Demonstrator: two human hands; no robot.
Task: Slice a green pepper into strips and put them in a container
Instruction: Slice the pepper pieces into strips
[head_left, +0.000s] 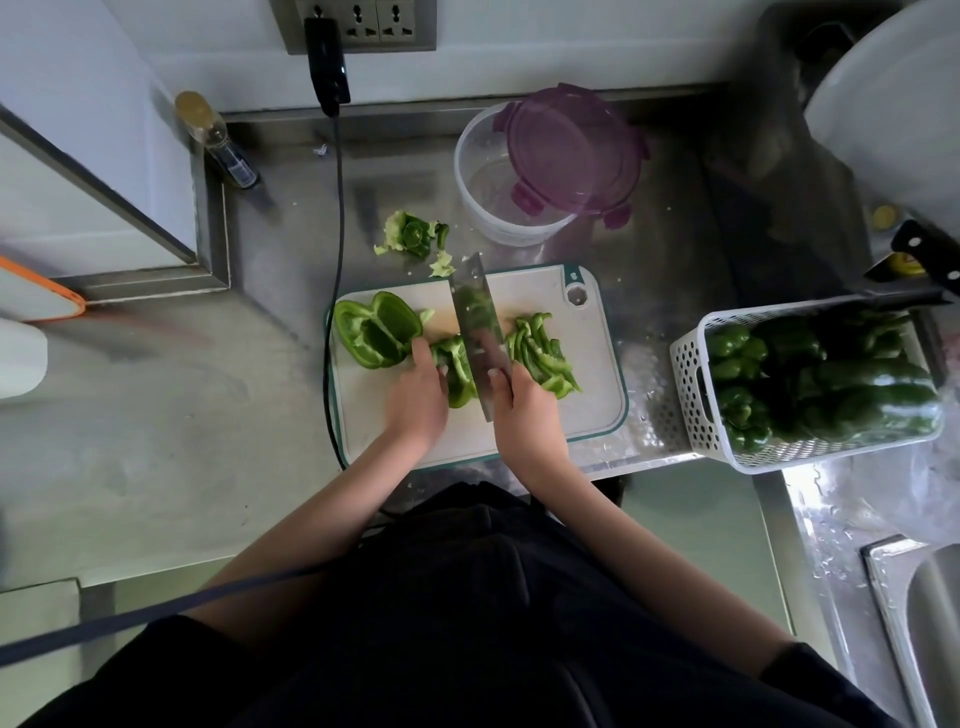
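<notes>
Fingers (422, 349) of the left hand (418, 400): curled together, pressing down on the flattened green pepper piece (457, 371) at the middle of the white plastic cutting board with a teal rim (597, 410), probably to pin it against the blade.
Right hand (524, 410): closed around the handle of the broad steel cleaver (475, 322), blade face close to the left knuckles.
Pepper piece: long axis runs from the board's near edge toward its far edge, roughly parallel to the blade.
Cut green strips (543, 356): piled on the board, right of the cleaver.
Uncut green pepper half (376, 332): board's left end, hollow side up.
Round clear plastic container (498, 197): beyond the board, purple clip lid (571, 150) resting askew on it; no strips visible inside.
</notes>
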